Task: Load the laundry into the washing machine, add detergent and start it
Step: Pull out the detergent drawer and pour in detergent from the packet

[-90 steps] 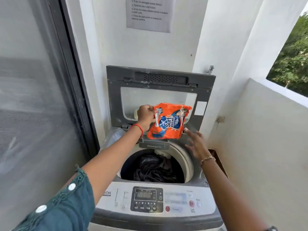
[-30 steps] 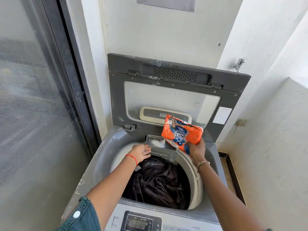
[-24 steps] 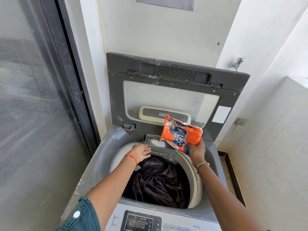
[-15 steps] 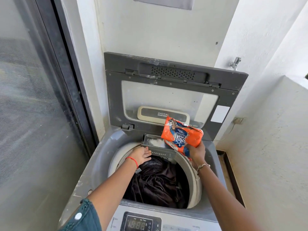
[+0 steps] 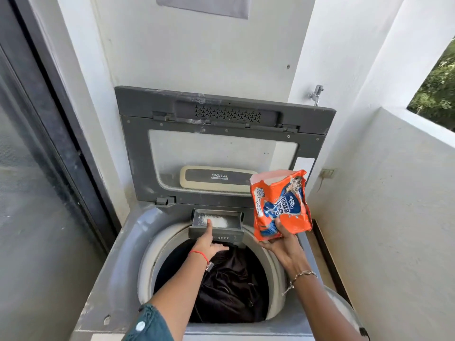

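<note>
Top-load washing machine (image 5: 123, 262) in a narrow balcony corner, lid (image 5: 134, 163) up and leaning back against the wall. Drum opening is full of dark laundry (image 5: 234, 289), bunched, filling most of the tub. Detergent drawer (image 5: 232, 236) at the back edge of the opening is pulled out over the tub, with a small heap of white powder (image 5: 218, 220) inside, mostly left of centre. Left hand (image 5: 209, 243) is at the drawer front: index finger lies straight over the front lip with its tip touching the powder, thumb sticks out to the right under the drawer, so it looks like a pinch on the front wall, though the other fingers are hidden behind the hand. Right hand (image 5: 283, 244) grips the orange detergent packet (image 5: 280, 205) from below, fingers curled round its bottom end. Packet is held upright, torn mouth up, just right of the drawer and apart from it, above the machine's right back corner. Red thread (image 5: 199, 253) on the left wrist, thin bracelet (image 5: 301, 274) on the right wrist, teal sleeve (image 5: 150, 326) at bottom edge. Dark-framed glass door (image 5: 37, 180) on the left, tap (image 5: 316, 93) on the wall above the lid's right corner, grey paper notice (image 5: 204, 6) at top, wall socket (image 5: 327, 173) on the right, trees (image 5: 440, 89) beyond the parapet.
</note>
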